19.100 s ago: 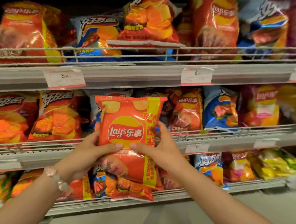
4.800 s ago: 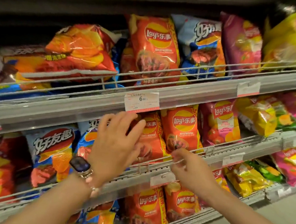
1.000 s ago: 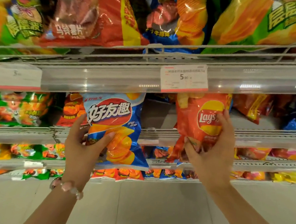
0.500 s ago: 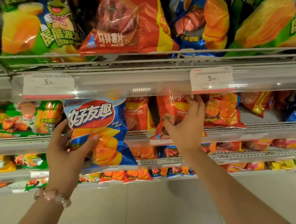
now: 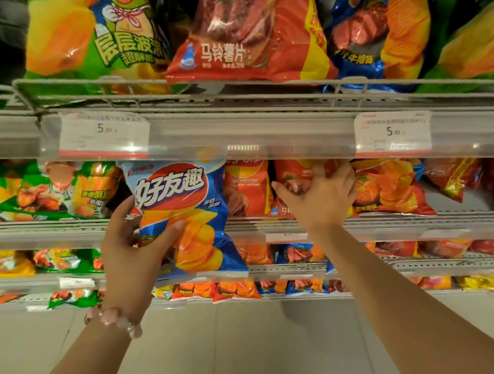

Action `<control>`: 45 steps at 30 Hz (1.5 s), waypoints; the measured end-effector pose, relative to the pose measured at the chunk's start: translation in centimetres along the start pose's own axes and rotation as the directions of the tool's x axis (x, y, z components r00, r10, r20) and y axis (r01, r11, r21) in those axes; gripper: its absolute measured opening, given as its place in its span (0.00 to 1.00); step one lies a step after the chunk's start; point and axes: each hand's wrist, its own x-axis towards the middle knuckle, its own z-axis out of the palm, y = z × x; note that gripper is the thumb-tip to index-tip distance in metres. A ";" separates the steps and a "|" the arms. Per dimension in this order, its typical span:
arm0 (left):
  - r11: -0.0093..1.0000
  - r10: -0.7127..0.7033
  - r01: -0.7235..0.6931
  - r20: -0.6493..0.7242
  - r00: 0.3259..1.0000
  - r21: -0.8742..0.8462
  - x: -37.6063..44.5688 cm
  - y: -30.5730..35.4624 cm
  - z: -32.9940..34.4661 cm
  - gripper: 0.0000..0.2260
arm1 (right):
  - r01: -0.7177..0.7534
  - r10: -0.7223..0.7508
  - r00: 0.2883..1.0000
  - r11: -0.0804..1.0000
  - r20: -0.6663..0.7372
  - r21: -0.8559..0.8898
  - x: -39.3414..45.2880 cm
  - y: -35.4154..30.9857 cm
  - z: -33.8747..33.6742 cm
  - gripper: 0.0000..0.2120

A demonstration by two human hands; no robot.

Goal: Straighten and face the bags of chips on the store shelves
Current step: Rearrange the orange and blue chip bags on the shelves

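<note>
Presently, 2 items in hand.

Item 1: glossy blue foil chip bag with red oval logo (image 5: pixel 181 213), held off the shelf at 6 o'clock of the clear plastic price rail (image 5: pixel 244 140). Left hand (image 5: pixel 134 245) curls round its lower-left edge, thumb on the face, label outward, probably awaiting a slot.

Item 2: red-orange foil chip bag (image 5: pixel 296 176) standing in the second-tier row. Right hand (image 5: pixel 321 200) reaches in at 3 o'clock of item 1, fingers curled over its top, apparently seating it upright behind the grey wire front lip (image 5: pixel 402 221).

Clearance: tight under the rail; neighbours touch both sides. Open room lies toward the pale tiled floor (image 5: pixel 254 353), at 6 o'clock.
</note>
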 end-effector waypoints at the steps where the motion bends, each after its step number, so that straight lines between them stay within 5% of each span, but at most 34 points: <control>1: 1.000 -0.007 0.007 0.004 1.000 0.000 0.0 -0.2 0.1 0.30 | 0.004 -0.005 1.000 1.000 0.007 0.008 -0.4 0.2 0.1 0.42; 13: 1.000 0.007 -0.007 0.113 0.994 0.006 0.4 0.2 1.5 0.33 | 0.062 -0.070 0.993 0.995 0.099 0.083 -1.8 0.1 -1.0 0.38; 16: 1.000 0.004 -0.004 0.142 0.990 0.001 0.0 0.5 1.5 0.35 | 0.104 -0.145 0.986 0.922 0.085 0.373 -4.8 -1.6 -2.8 0.40; 18: 1.000 0.012 -0.013 0.165 0.986 0.006 -0.3 0.5 1.6 0.35 | -0.102 -0.159 0.938 0.722 0.308 0.685 -7.0 -3.7 -4.5 0.41; 21: 0.997 0.032 -0.045 0.209 0.977 0.056 -0.9 0.5 1.9 0.34 | -0.424 -0.242 0.786 0.460 0.569 0.780 -8.4 -5.0 -4.4 0.37; 25: 0.999 0.019 -0.029 0.257 0.966 0.036 -1.5 0.4 2.0 0.34 | -0.535 -0.235 0.718 0.416 0.655 0.736 -9.1 -4.5 -3.3 0.53; 30: 0.999 -0.040 0.032 0.396 0.917 0.026 -1.1 0.5 0.9 0.34 | -0.539 -0.172 0.758 0.377 0.629 0.753 -9.4 -3.6 -2.9 0.46; 32: 0.996 -0.085 0.079 0.405 0.910 0.032 0.1 0.4 0.0 0.26 | -0.542 -0.145 0.769 0.369 0.623 0.755 -9.1 -3.1 -3.1 0.44; 35: 0.979 -0.032 -0.012 0.213 0.977 0.205 3.4 -0.6 -1.2 0.19 | -0.511 -0.133 0.778 0.433 0.614 0.742 -8.5 -2.6 -3.5 0.47; 40: 0.761 -0.007 -0.105 0.169 0.986 0.640 8.3 -2.8 -0.7 0.40 | -0.493 -0.112 0.803 0.427 0.585 0.758 -8.0 -2.0 -3.1 0.44; 45: 0.619 -0.073 -0.006 0.065 0.995 0.785 10.4 -3.0 1.4 0.50 | -0.487 -0.086 0.816 0.430 0.572 0.760 -7.9 -1.8 -3.0 0.44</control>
